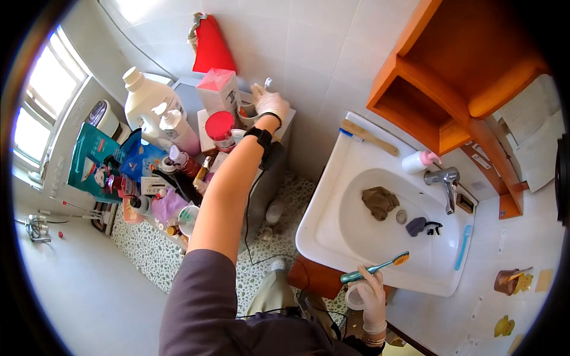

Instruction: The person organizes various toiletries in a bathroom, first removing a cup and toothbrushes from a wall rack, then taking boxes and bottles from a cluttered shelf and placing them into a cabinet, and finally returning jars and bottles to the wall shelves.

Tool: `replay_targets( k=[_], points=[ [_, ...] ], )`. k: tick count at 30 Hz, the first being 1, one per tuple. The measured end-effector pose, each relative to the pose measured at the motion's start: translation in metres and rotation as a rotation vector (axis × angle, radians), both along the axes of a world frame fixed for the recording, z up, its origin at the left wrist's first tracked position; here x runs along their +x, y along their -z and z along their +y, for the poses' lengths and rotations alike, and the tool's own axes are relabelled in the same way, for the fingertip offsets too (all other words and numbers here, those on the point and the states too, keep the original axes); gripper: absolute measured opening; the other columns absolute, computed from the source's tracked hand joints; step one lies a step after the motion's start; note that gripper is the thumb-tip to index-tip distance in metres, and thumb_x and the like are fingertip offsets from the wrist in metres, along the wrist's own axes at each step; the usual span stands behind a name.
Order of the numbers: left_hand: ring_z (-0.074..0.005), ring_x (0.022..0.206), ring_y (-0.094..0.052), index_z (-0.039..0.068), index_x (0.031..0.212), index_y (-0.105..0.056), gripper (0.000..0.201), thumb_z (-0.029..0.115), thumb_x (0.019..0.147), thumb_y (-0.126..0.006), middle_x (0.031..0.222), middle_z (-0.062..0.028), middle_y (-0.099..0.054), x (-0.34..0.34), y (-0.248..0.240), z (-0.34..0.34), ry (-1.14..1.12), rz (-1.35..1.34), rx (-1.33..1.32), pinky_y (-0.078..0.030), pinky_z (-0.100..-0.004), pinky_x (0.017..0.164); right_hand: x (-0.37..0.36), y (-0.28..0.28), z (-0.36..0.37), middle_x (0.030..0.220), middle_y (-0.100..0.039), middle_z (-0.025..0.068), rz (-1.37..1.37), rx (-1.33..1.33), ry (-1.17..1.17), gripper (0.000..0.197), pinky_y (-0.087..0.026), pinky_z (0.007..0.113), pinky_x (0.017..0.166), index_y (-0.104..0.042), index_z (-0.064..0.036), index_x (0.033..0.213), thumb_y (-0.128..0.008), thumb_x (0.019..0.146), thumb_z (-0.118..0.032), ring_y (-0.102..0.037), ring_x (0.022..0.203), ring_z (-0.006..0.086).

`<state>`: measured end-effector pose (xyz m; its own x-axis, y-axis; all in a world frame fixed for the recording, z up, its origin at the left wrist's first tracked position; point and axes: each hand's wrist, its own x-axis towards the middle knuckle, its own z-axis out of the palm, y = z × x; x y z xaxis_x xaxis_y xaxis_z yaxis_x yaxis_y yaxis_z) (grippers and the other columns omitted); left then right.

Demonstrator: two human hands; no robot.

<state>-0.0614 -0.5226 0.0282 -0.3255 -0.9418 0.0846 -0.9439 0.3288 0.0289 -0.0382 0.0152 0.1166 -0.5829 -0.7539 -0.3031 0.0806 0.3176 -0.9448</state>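
My right hand [373, 301], in a thin whitish glove, grips a teal toothbrush [356, 275] with orange bristles pointing towards the sink. The same hand also holds a small clear cup [355, 298]. My left hand [271, 103], gloved too, reaches far forward over the crowded grey cabinet top. Its fingers are bent beside a cup [248, 113] and a pink-and-white box [218, 88]. A small white tip [268, 82] shows just beyond them; what the fingers hold is partly hidden. Near that wrist stands a red-lidded jar [220, 129].
A white sink [320, 219] on the right holds a brown cloth [380, 203] and a dark grey item [417, 226]. On its rim lie a wooden brush [369, 136], a pink-topped pump bottle [419, 161] and a blue toothbrush [463, 248]. Large bottles [142, 98] crowd the left. An orange cabinet [427, 89] overhangs.
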Motion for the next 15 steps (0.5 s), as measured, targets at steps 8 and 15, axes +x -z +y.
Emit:
replay_targets(
  k=[8, 15],
  points=[
    [-0.0288, 0.087, -0.066, 0.004, 0.099, -0.069, 0.021, 0.019, 0.090, -0.058, 0.100, -0.0145, -0.067, 0.037, -0.033, -0.038, -0.012, 1.115, -0.237, -0.051, -0.0372, 0.083, 0.001, 0.004, 0.031, 0.131, -0.042, 0.0117, -0.008, -0.054, 0.199, 0.041, -0.051, 0.032, 0.087, -0.055, 0.0031, 0.126, -0.055, 0.088, -0.011, -0.062, 0.097, 0.0220],
    [-0.0204, 0.097, -0.060, -0.005, 0.117, -0.058, 0.026, 0.002, 0.092, -0.055, 0.115, -0.0123, -0.060, 0.078, -0.158, 0.073, 0.338, 2.160, 0.325, -0.050, -0.0330, 0.092, -0.014, -0.004, 0.036, 0.121, -0.050, 0.0126, -0.162, -0.239, 0.202, 0.051, -0.053, 0.030, 0.078, -0.046, 0.0058, 0.133, -0.056, 0.090, -0.020, -0.062, 0.089, 0.0199]
  ],
)
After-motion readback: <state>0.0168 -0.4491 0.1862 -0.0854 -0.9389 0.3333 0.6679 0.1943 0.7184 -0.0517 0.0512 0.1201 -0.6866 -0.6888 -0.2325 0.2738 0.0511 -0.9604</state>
